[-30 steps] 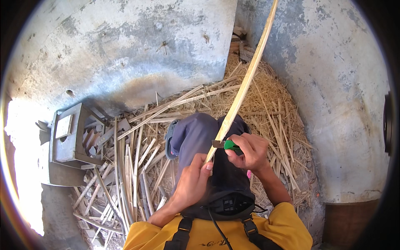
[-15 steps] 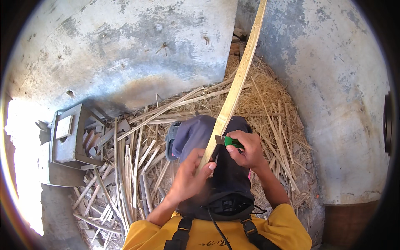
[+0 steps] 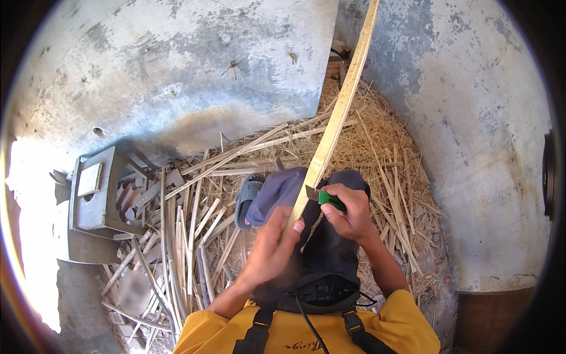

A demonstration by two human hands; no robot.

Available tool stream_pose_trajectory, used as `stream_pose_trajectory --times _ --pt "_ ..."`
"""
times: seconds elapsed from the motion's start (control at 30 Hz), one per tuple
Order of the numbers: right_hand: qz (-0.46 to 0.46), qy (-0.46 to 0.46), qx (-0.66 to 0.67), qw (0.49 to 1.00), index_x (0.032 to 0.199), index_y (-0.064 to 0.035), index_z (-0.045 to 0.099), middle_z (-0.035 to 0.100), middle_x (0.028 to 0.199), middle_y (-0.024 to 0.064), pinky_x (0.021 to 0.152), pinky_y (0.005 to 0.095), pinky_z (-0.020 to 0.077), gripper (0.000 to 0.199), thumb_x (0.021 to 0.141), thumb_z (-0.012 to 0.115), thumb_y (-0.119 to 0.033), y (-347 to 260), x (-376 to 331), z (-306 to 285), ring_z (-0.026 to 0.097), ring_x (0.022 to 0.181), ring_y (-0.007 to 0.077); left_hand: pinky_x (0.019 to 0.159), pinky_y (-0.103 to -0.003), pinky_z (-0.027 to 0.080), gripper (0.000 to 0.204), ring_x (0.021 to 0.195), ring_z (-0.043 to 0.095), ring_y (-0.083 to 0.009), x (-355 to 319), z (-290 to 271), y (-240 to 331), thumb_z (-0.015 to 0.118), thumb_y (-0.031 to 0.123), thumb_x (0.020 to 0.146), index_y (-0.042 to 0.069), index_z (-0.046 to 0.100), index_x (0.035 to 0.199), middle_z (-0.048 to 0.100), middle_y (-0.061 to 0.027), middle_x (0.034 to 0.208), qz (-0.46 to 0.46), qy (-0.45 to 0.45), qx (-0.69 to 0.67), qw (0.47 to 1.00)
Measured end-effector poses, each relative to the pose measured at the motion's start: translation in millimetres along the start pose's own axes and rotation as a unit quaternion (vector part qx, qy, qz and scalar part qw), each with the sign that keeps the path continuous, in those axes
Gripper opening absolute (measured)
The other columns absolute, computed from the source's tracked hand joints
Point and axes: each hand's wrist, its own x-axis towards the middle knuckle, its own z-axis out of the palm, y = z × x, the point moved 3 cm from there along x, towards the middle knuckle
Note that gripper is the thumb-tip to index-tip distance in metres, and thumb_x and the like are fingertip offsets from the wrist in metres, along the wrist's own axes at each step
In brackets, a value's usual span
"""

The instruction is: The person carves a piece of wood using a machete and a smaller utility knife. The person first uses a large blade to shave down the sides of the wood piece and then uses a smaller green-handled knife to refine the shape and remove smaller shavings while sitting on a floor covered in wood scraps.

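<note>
A long, pale bamboo strip (image 3: pixel 333 130) slants from my lap up to the top of the view, past its edge. My left hand (image 3: pixel 272 245) is closed round its near end, thumb on the right side. In my right hand (image 3: pixel 349 212) is a green utility knife (image 3: pixel 332 201), gripped with the fingers wrapped round the handle. Its short metal blade (image 3: pixel 312 192) lies across the strip, a little beyond my left hand. Below the strip, a thin light shaving (image 3: pixel 312 231) shows against my dark trousers.
Straw-like shavings (image 3: pixel 389 141) heap around my legs. Several loose strips (image 3: pixel 191 242) litter the floor at left, beside a grey box-like wooden frame (image 3: pixel 97 189). Worn plaster walls (image 3: pixel 194 53) stand ahead and at right. A blurred round grey patch (image 3: pixel 134 292) shows at lower left.
The blade and my right hand have shifted very slightly along the strip. My legs have moved apart a little, showing more of the left shoe. The shaving and the blurred patch now show.
</note>
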Motion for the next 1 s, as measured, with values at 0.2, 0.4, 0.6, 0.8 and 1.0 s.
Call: stream_pose_trajectory --times 0.2,0.4,0.6,0.8,1.0 --pt "-0.012 0.013 -0.022 1.0 0.106 0.0018 0.068 0.071 0.084 0.0128 0.059 0.0329 0.0532 0.025 0.09 0.074 -0.015 1.3 0.6 -5.1 0.07 0.066 0.0264 0.064 -0.027 0.041 0.02 0.07 0.047 -0.0084 12.5 0.2 -4.0 0.053 0.021 0.11 0.001 0.055 0.113 0.052 0.0007 0.077 0.024 -0.024 -0.008 0.999" --pt "-0.097 0.062 -0.145 0.983 0.109 -0.0054 0.071 0.067 0.075 0.0047 0.053 0.0333 0.0494 0.027 0.09 0.076 -0.025 0.8 3.3 -10.5 0.066 0.059 0.0207 0.051 -0.021 0.029 0.023 0.057 0.035 -0.0015 15.4 8.7 0.7 0.044 0.028 0.113 0.006 0.05 0.108 0.044 0.0073 0.071 0.033 -0.049 -0.04 0.997" --pt "-0.126 0.044 -0.206 0.969 0.114 -0.003 0.071 0.061 0.069 0.0053 0.049 0.0349 0.0454 0.036 0.095 0.071 -0.034 -7.5 13.7 -15.9 0.06 0.054 0.0232 0.065 -0.029 0.044 0.021 0.069 0.049 -0.0102 13.3 5.9 7.6 0.049 0.023 0.111 0.002 0.053 0.108 0.053 -0.0013 0.074 -0.012 -0.019 0.051 0.998" --pt "-0.125 0.017 -0.222 0.967 0.114 -0.0088 0.072 0.063 0.077 0.0027 0.053 0.0346 0.0484 0.029 0.093 0.074 -0.028 -1.8 22.8 -17.0 0.062 0.058 0.0196 0.062 -0.029 0.045 0.019 0.066 0.052 -0.0103 18.5 3.8 3.7 0.058 0.02 0.107 0.001 0.055 0.112 0.059 -0.0007 0.07 -0.006 0.021 0.049 0.999" --pt "-0.031 -0.002 0.008 0.999 0.116 -0.0023 0.069 0.07 0.086 0.0103 0.06 0.0323 0.0523 0.03 0.093 0.074 -0.021 19.6 24.0 -10.8 0.069 0.066 0.0234 0.057 -0.025 0.042 0.022 0.061 0.053 -0.0065 25.7 2.5 9.1 0.068 0.017 0.102 0.002 0.056 0.112 0.063 0.0007 0.069 -0.03 0.031 -0.02 0.999"
